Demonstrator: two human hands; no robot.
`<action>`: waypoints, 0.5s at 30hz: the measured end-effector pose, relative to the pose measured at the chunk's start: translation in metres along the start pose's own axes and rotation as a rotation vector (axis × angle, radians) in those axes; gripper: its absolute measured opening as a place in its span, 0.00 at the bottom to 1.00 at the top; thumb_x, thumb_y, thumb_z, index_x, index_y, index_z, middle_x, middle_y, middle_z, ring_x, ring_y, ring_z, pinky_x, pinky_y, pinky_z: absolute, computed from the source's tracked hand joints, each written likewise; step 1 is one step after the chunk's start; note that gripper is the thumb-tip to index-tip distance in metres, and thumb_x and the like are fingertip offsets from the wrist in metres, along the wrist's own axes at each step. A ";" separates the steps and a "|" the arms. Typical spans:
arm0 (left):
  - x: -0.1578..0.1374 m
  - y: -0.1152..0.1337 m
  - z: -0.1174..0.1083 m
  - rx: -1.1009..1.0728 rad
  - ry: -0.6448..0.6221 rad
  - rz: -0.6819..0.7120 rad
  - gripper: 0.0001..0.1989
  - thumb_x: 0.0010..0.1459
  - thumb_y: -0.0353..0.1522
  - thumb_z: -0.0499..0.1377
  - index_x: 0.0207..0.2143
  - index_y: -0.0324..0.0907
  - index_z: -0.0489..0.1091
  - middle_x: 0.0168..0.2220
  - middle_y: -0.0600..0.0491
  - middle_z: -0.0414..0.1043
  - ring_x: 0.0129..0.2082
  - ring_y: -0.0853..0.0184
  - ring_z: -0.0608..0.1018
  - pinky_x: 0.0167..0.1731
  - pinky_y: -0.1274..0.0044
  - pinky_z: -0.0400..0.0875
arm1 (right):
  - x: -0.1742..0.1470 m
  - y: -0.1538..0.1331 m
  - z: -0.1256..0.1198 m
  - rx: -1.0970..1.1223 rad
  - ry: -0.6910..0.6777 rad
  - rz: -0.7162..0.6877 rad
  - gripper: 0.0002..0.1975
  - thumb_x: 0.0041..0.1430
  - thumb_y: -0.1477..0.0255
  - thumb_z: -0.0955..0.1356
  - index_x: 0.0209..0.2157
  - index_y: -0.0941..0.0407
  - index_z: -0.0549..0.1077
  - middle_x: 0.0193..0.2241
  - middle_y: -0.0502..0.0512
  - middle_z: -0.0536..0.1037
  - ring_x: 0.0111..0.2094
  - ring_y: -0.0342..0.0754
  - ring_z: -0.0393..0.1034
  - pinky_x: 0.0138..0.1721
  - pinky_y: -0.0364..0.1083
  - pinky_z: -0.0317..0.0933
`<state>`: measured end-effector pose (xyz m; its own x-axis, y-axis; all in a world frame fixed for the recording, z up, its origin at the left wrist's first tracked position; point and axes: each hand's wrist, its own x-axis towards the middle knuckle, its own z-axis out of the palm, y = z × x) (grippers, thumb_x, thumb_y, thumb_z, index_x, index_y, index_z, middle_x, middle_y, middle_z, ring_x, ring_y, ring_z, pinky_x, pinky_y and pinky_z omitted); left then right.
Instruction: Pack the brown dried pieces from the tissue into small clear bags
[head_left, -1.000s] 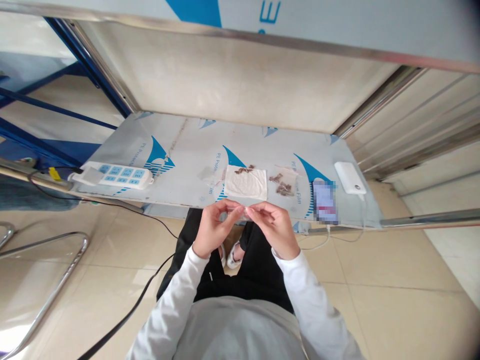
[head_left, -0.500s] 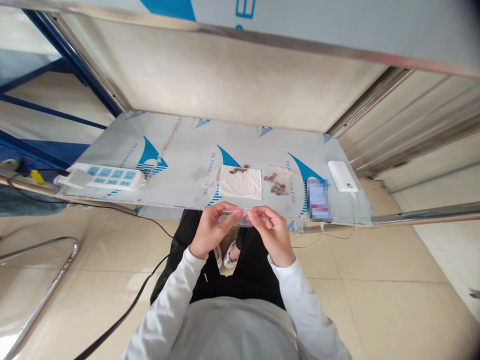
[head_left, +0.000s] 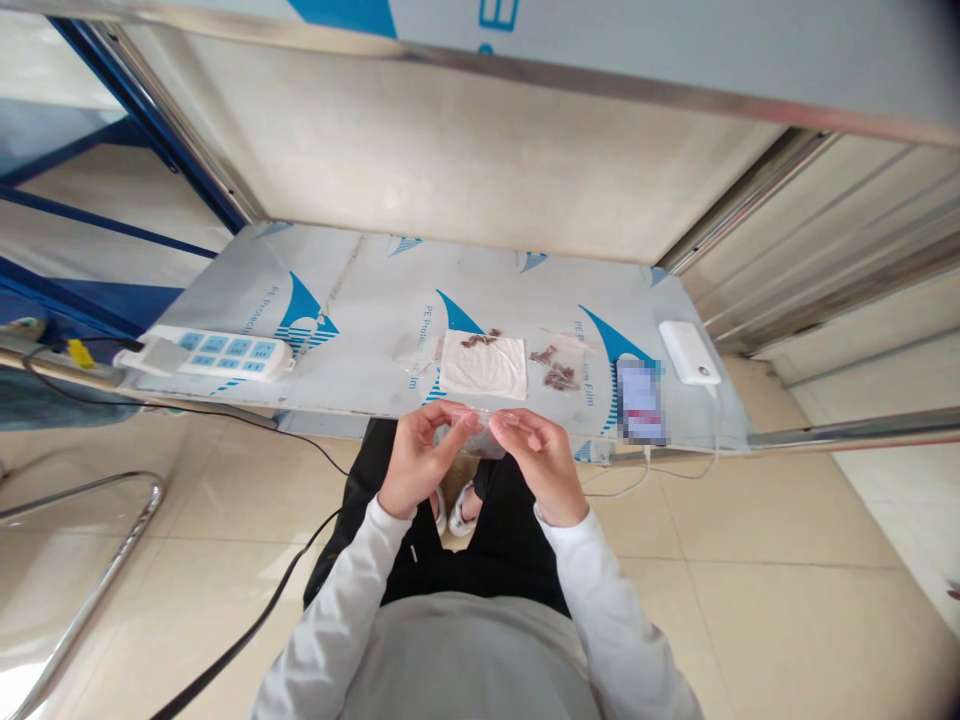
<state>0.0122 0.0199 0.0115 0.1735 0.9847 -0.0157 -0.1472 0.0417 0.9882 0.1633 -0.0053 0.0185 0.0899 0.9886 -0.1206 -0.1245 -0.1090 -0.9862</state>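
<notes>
Between my hands, just in front of the table's near edge, is a small clear plastic bag (head_left: 480, 441). My left hand (head_left: 421, 450) pinches its top edge on the left side. My right hand (head_left: 541, 455) pinches the same edge on the right, thumb and fingers closed. Whether the bag's mouth is parted cannot be made out. Beyond my hands lies a white cloth-like sheet (head_left: 484, 371) with small brown pieces (head_left: 481, 339) along its far edge. To its right, a clear bag holding brown pieces (head_left: 559, 376) lies flat on the table.
The film-covered table (head_left: 360, 300) bears a white power strip (head_left: 232, 355) at left. A phone (head_left: 640, 402) and a white power bank (head_left: 688, 352) with a cable are at right. Another clear bag (head_left: 417, 358) lies left of the sheet. A shelf edge (head_left: 600, 95) hangs overhead.
My fingers have shifted slightly along the bag's top edge, and my hands have tilted a little. Both still grip the bag. The items on the table stay put.
</notes>
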 end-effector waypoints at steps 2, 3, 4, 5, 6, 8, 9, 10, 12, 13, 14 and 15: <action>-0.002 0.001 0.001 0.071 0.005 0.043 0.07 0.54 0.34 0.62 0.31 0.39 0.72 0.31 0.50 0.75 0.33 0.67 0.76 0.37 0.77 0.69 | -0.001 0.000 0.002 -0.020 -0.003 -0.017 0.08 0.52 0.66 0.72 0.31 0.57 0.76 0.30 0.53 0.79 0.34 0.46 0.73 0.38 0.43 0.65; -0.003 0.002 0.001 0.114 0.010 0.065 0.07 0.54 0.34 0.62 0.31 0.39 0.72 0.31 0.50 0.75 0.33 0.67 0.75 0.37 0.77 0.69 | -0.001 0.000 0.003 -0.035 -0.002 -0.035 0.08 0.52 0.66 0.72 0.30 0.57 0.75 0.29 0.52 0.79 0.34 0.46 0.73 0.37 0.43 0.65; -0.004 0.002 0.002 0.153 0.014 0.084 0.06 0.54 0.34 0.62 0.31 0.39 0.72 0.31 0.51 0.75 0.33 0.67 0.75 0.37 0.77 0.68 | -0.002 0.000 0.005 -0.053 -0.001 -0.053 0.08 0.52 0.67 0.72 0.28 0.57 0.75 0.28 0.52 0.78 0.33 0.46 0.73 0.37 0.43 0.65; -0.005 0.002 0.003 0.181 0.018 0.096 0.07 0.54 0.34 0.62 0.31 0.39 0.72 0.30 0.51 0.75 0.32 0.67 0.75 0.37 0.77 0.68 | -0.004 -0.001 0.006 -0.069 0.006 -0.069 0.07 0.51 0.67 0.72 0.27 0.57 0.75 0.27 0.51 0.78 0.32 0.45 0.73 0.37 0.43 0.65; -0.005 0.002 0.003 0.190 0.021 0.097 0.07 0.54 0.35 0.62 0.31 0.39 0.72 0.30 0.51 0.75 0.32 0.67 0.75 0.36 0.77 0.68 | -0.004 -0.002 0.007 -0.082 0.017 -0.083 0.07 0.51 0.68 0.72 0.27 0.57 0.75 0.27 0.51 0.78 0.32 0.45 0.73 0.36 0.42 0.65; -0.004 0.001 0.004 0.176 0.024 0.074 0.09 0.55 0.36 0.61 0.31 0.39 0.73 0.30 0.50 0.76 0.32 0.67 0.76 0.36 0.76 0.68 | -0.004 -0.004 0.005 -0.099 0.033 -0.087 0.08 0.50 0.67 0.73 0.27 0.57 0.75 0.27 0.52 0.79 0.32 0.46 0.73 0.36 0.43 0.66; -0.002 -0.001 0.003 0.170 0.028 0.056 0.10 0.56 0.38 0.60 0.31 0.39 0.73 0.31 0.50 0.77 0.32 0.66 0.76 0.36 0.76 0.69 | -0.001 -0.005 0.001 -0.105 0.041 -0.080 0.09 0.50 0.65 0.73 0.28 0.57 0.75 0.27 0.52 0.79 0.31 0.46 0.74 0.35 0.44 0.67; 0.000 -0.002 0.001 0.170 0.039 0.038 0.12 0.57 0.39 0.58 0.32 0.39 0.74 0.31 0.50 0.77 0.32 0.66 0.77 0.37 0.76 0.69 | 0.004 -0.006 -0.005 -0.116 0.055 -0.071 0.10 0.49 0.64 0.73 0.29 0.57 0.76 0.27 0.53 0.79 0.30 0.47 0.74 0.34 0.44 0.67; 0.005 -0.006 -0.006 0.197 0.083 0.011 0.16 0.60 0.41 0.54 0.34 0.39 0.75 0.30 0.50 0.78 0.33 0.66 0.77 0.39 0.75 0.69 | 0.023 -0.006 -0.027 -0.164 0.131 -0.076 0.14 0.49 0.61 0.72 0.31 0.58 0.77 0.27 0.54 0.80 0.25 0.46 0.74 0.29 0.44 0.68; 0.008 -0.008 -0.011 0.221 0.118 0.004 0.18 0.61 0.42 0.53 0.35 0.39 0.76 0.30 0.50 0.78 0.32 0.66 0.78 0.39 0.75 0.68 | 0.037 -0.005 -0.042 -0.205 0.194 -0.090 0.16 0.49 0.59 0.72 0.33 0.58 0.77 0.26 0.54 0.80 0.23 0.46 0.73 0.27 0.44 0.67; 0.011 -0.012 -0.017 0.247 0.160 0.002 0.19 0.61 0.43 0.52 0.35 0.39 0.76 0.29 0.50 0.78 0.32 0.66 0.77 0.39 0.76 0.68 | 0.053 -0.002 -0.058 -0.264 0.281 -0.120 0.18 0.49 0.58 0.71 0.35 0.58 0.77 0.26 0.55 0.80 0.21 0.45 0.72 0.24 0.44 0.67; 0.014 -0.016 -0.024 0.281 0.199 0.003 0.20 0.61 0.44 0.51 0.35 0.39 0.76 0.29 0.50 0.78 0.31 0.67 0.77 0.38 0.76 0.68 | 0.071 0.001 -0.075 -0.340 0.346 -0.137 0.21 0.50 0.56 0.70 0.38 0.59 0.76 0.26 0.56 0.80 0.21 0.46 0.72 0.23 0.44 0.66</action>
<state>-0.0068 0.0373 -0.0083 -0.0245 0.9996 -0.0142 0.1315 0.0173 0.9912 0.2436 0.0572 0.0000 0.4122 0.9103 0.0390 0.2349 -0.0648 -0.9699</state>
